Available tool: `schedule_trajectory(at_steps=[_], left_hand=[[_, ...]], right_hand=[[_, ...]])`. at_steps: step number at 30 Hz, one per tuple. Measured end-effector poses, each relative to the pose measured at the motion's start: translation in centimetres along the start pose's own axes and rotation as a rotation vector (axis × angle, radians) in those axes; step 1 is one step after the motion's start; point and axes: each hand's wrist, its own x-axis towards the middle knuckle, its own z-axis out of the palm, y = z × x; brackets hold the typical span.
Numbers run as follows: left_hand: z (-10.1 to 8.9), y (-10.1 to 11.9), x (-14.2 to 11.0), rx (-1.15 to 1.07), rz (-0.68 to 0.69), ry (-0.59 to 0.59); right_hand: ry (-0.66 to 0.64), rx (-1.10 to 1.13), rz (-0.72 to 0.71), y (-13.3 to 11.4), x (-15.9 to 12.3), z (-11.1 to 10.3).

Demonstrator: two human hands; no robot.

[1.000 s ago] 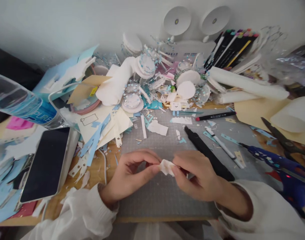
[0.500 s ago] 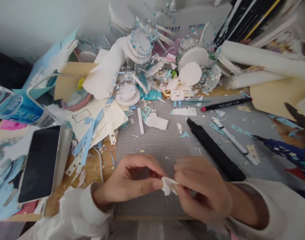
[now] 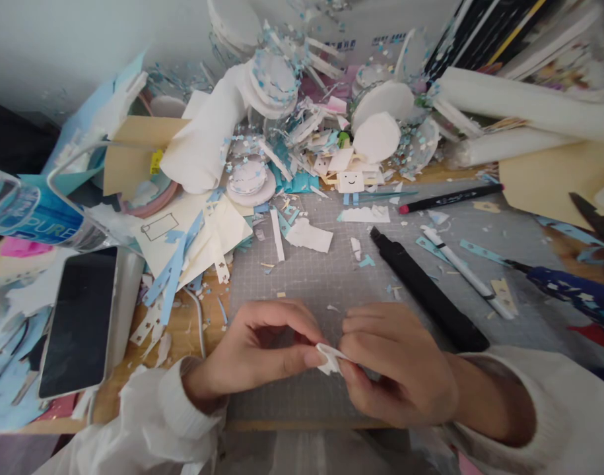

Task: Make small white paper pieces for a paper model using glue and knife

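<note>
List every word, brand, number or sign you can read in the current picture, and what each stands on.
"PURE": on the blue bottle label.
Dark characters on the white box at the back: too blurred to read.
Small print on the pink-ended black pen: too small to read.
Marks on the yellow tag: too small to read.

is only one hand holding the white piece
No, the left hand and right hand both pinch the white piece between their fingertips, above the gray mat.
</note>
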Motion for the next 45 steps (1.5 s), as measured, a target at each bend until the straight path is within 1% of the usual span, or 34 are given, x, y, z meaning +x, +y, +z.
schedule_trajectory(at_steps=[3, 5, 8, 10, 12, 14, 20, 26, 29, 34, 40, 42, 45], left_hand=[[0.1, 0.1, 0.0, 0.008, -0.002, 0.08], [0.2, 0.1, 0.0, 0.013, 0.009, 0.145], [0.2, 0.1, -0.1, 0.103, 0.08, 0.254], [0.2, 0.1, -0.2, 0.205, 0.139, 0.302], [0.2, 0.2, -0.2, 0.293, 0.193, 0.296], [0.2, 0.2, -0.2, 0.349, 0.231, 0.266], [0.3, 0.2, -0.2, 0.383, 0.287, 0.215], [0.3, 0.3, -0.1, 0.389, 0.277, 0.206], [0.4, 0.3, -0.1, 0.38, 0.268, 0.208], [0.4, 0.2, -0.2, 0.375, 0.243, 0.23], [0.4, 0.2, -0.1, 0.377, 0.235, 0.235], [0.4, 0.2, -0.2, 0.366, 0.226, 0.235], [0.4, 0.2, -0.2, 0.338, 0.203, 0.227]], right_hand=[[0.01, -0.033, 0.047, 0.2, 0.1, -0.1], [0.041, -0.039, 0.083, 0.1, 0.2, -0.4], [0.171, -0.049, 0.087, -0.2, 0.4, -0.9], [0.278, -0.121, 0.042, -0.5, 0.4, -1.1], [0.331, -0.201, -0.013, -0.7, 0.4, -1.2], [0.336, -0.226, -0.037, -0.8, 0.3, -1.0], [0.294, -0.162, 0.005, -0.5, 0.0, 0.0], [0.284, -0.134, 0.026, -0.5, -0.1, 0.2], [0.297, -0.109, 0.078, -0.7, 0.1, 0.2], [0.324, -0.053, 0.215, -1.2, 0.3, 0.2], [0.348, 0.202, 0.362, -1.2, 0.4, 0.8], [0.343, 0.276, 0.385, -1.1, 0.3, 0.9], [0.354, 0.323, 0.394, -1.0, 0.2, 0.9]])
